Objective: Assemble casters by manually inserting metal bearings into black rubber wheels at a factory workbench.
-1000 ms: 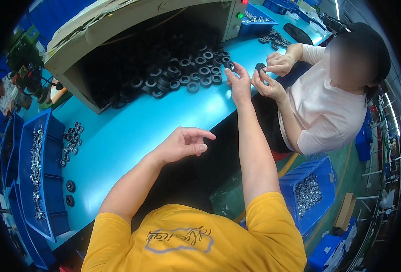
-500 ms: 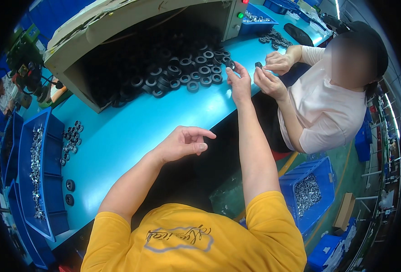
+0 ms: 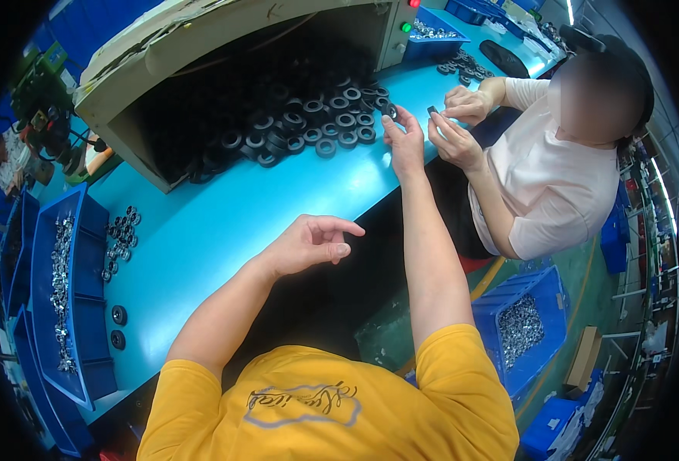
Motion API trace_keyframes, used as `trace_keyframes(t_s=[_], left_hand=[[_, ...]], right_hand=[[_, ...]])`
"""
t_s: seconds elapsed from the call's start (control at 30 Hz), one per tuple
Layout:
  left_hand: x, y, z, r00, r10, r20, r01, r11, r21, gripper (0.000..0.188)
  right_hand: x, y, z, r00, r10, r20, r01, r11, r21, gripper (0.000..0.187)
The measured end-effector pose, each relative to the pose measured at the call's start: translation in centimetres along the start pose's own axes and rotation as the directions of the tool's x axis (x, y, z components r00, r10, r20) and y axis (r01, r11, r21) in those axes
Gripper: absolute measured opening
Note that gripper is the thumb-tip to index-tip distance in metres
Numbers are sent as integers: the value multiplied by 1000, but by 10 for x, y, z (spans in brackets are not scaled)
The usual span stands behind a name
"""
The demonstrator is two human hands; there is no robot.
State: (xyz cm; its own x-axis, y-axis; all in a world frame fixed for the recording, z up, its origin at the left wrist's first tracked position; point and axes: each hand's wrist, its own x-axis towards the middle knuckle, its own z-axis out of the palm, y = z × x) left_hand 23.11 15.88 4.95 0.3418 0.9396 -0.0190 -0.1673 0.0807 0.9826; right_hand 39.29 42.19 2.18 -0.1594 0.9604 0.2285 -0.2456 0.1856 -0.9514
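Observation:
My right hand is at the far right of the blue table, its thumb and fingers closed on a small black rubber tyre with something silver in its middle. Beside it, a heap of black rubber tyres spills out of a beige box-shaped housing. My left hand hovers by the table's near edge, index finger and thumb apart, holding nothing. Two black wheels with silver centres lie at the left, near a cluster of silver-and-black wheels.
A co-worker at the right handles another small dark piece, close to my right hand. Blue bins with silver parts stand at the left and lower right. The housing's side panel carries a green light.
The co-worker's hands and head have shifted slightly. Both of my hands stay almost where they were, the tyre still in my right.

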Motion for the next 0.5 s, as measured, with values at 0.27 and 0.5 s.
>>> trace_keyframes(t_s=[0.27,0.5], left_hand=[[0,6,-2,1000,-8,16,8,1000,17,35],[69,35,-3,931,26,-363,-158,928,-338,52]], right_hand=[[5,-2,-7,995,19,103,-40,978,207,39],[-28,-35,7,982,-169,87,177,981,-82,48]])
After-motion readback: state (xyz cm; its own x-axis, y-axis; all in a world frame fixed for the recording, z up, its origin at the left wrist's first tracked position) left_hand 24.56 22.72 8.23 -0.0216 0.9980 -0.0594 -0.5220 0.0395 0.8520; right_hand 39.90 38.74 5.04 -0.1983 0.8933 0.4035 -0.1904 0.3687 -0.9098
